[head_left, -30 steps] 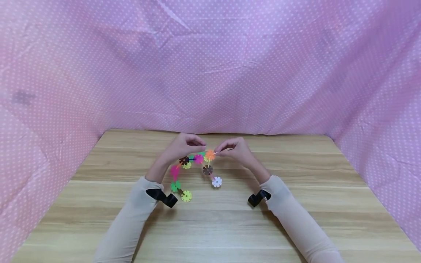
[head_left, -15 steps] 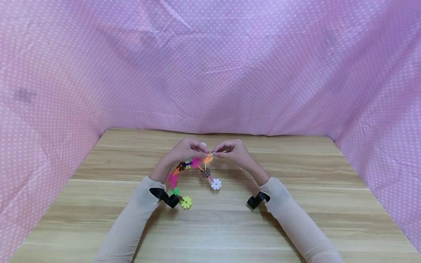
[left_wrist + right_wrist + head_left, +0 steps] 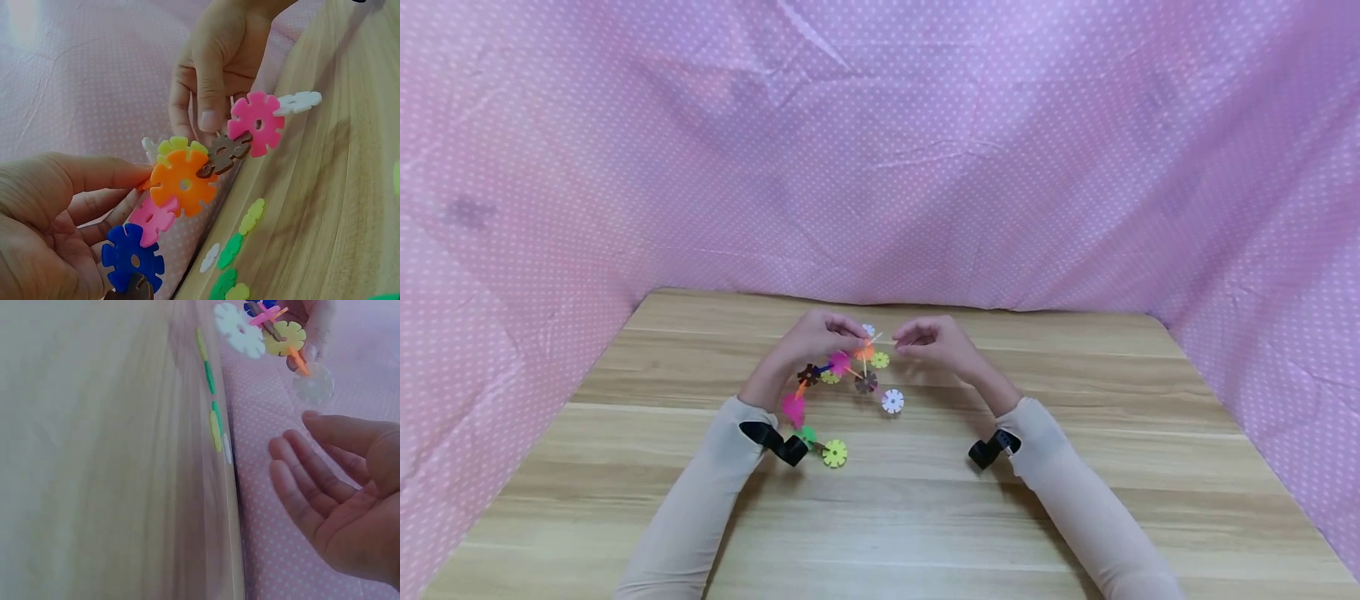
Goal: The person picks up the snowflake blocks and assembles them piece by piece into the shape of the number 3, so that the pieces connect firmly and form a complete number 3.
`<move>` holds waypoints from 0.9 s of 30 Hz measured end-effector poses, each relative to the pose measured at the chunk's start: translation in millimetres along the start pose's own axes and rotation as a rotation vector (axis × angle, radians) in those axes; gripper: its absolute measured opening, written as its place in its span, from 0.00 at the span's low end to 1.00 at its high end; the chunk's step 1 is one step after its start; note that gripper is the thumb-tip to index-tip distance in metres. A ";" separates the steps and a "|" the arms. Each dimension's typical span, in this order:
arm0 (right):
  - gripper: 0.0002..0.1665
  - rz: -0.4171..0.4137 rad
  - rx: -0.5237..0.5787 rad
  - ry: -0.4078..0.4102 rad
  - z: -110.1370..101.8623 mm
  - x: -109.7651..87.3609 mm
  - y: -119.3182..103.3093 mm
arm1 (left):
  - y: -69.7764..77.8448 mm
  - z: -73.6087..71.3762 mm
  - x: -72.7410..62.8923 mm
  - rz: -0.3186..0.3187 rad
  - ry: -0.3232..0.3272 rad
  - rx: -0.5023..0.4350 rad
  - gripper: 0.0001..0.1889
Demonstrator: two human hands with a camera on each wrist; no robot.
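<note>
1. My left hand [image 3: 820, 335] is pinching a multicoloured chain of notched, flower-shaped plastic discs [image 3: 839, 363] between thumb and fingertips, close by a bright orange disc [image 3: 167, 181].
2. My right hand [image 3: 362, 512] is hovering just beside the chain, fingers relaxed and slightly bent, gripping nothing; a translucent white disc [image 3: 312, 390] is jutting toward its thumb.
3. The chain is arching above a light wood-grain table [image 3: 880, 533], running from between my hands down the inner side of my left wrist to a yellow-green disc [image 3: 827, 454]. Whether that end is touching the tabletop, I cannot tell.
4. On one side of the orange disc, a brown disc [image 3: 219, 161], a hot-pink disc [image 3: 250, 111] and a solid white disc [image 3: 297, 103] are branching off; on the other, a light-pink disc [image 3: 157, 219] and a dark-blue disc [image 3: 120, 253] are following.
5. Beyond the chain, yellow, green and white discs [image 3: 252, 217] are lying near the table's far edge.
6. Beige sleeves [image 3: 681, 500] are covering my arms, and pink cloth with white dots [image 3: 880, 167] is hanging behind and at both sides.
</note>
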State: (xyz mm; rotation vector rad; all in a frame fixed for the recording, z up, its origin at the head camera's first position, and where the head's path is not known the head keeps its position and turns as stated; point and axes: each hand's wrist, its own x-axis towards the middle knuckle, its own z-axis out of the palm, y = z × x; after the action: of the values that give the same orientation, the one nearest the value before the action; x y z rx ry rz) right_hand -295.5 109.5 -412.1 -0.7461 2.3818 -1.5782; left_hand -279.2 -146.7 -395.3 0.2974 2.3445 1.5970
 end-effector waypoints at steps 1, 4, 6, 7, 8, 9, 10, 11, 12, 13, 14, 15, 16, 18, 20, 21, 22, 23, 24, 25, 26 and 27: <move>0.16 0.013 -0.019 -0.023 -0.6 1.7 0.5 | -0.6 -0.5 0.4 -0.001 0.004 -0.004 0.11; 0.17 0.048 -0.072 -0.103 -0.6 7.8 2.1 | -3.2 -1.9 2.2 -0.006 0.010 -0.029 0.11; 0.17 0.061 -0.106 -0.159 1.0 12.4 2.8 | -4.6 -2.6 2.8 -0.012 0.013 -0.043 0.11; 0.17 0.059 -0.126 -0.187 2.2 14.6 3.5 | -5.0 -3.0 2.9 -0.016 0.014 -0.047 0.11; 0.17 0.052 -0.143 -0.213 3.6 16.6 4.3 | -5.3 -3.2 3.0 -0.023 0.014 -0.053 0.12; 0.16 0.047 -0.159 -0.234 5.1 18.5 5.1 | -5.4 -3.5 2.9 -0.030 0.013 -0.058 0.12; 0.16 0.038 -0.177 -0.249 6.5 20.4 6.2 | -5.4 -3.8 2.8 -0.034 0.012 -0.058 0.12; 0.15 0.032 -0.191 -0.261 8.0 21.9 6.6 | -5.8 -4.3 3.1 -0.038 0.010 -0.059 0.12; 0.15 0.028 -0.200 -0.270 9.3 23.5 7.7 | -5.9 -4.8 2.9 -0.041 0.006 -0.059 0.12; 0.16 0.031 -0.207 -0.276 10.6 24.5 7.8 | -5.9 -5.3 2.6 -0.042 0.001 -0.054 0.12; 0.16 0.036 -0.213 -0.278 11.7 25.5 7.6 | -6.0 -5.6 2.5 -0.044 -0.004 -0.048 0.12; 0.16 0.045 -0.217 -0.278 12.6 26.4 7.6 | -6.1 -6.1 2.3 -0.043 -0.009 -0.038 0.12; 0.17 0.053 -0.217 -0.280 13.5 27.3 7.5 | -6.3 -6.4 2.2 -0.042 -0.014 -0.030 0.12; 0.18 0.068 -0.223 -0.282 15.0 29.1 7.7 | -5.9 -6.9 1.6 -0.043 -0.023 -0.015 0.12; 0.19 0.077 -0.233 -0.282 16.1 30.9 9.1 | -5.7 -7.1 1.5 -0.047 -0.029 -0.009 0.12; 0.19 0.082 -0.238 -0.280 16.6 32.0 10.4 | -5.6 -7.2 1.4 -0.049 -0.031 -0.009 0.12; 0.19 0.085 -0.240 -0.279 17.0 33.0 11.4 | -5.4 -7.3 1.3 -0.051 -0.032 -0.010 0.12; 0.18 0.083 -0.246 -0.277 17.3 34.0 12.6 | -5.3 -7.4 1.1 -0.052 -0.031 -0.010 0.12; 0.18 0.085 -0.250 -0.275 17.5 34.9 13.6 | -5.1 -7.4 1.1 -0.053 -0.028 -0.008 0.12; 0.17 0.083 -0.253 -0.273 17.7 35.6 14.2 | -5.1 -7.3 1.1 -0.054 -0.025 -0.008 0.11; 0.17 0.086 -0.255 -0.269 17.7 35.9 14.2 | -5.2 -7.0 1.1 -0.054 -0.022 -0.006 0.11; 0.16 0.088 -0.258 -0.266 17.6 36.1 14.3 | -5.2 -6.7 1.1 -0.055 -0.019 -0.005 0.11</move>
State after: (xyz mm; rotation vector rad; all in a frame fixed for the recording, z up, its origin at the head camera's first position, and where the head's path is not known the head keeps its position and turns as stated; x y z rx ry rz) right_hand -323.3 81.5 -428.2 -0.8280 2.4039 -1.0740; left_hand -282.6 -154.1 -398.0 0.2441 2.3137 1.5671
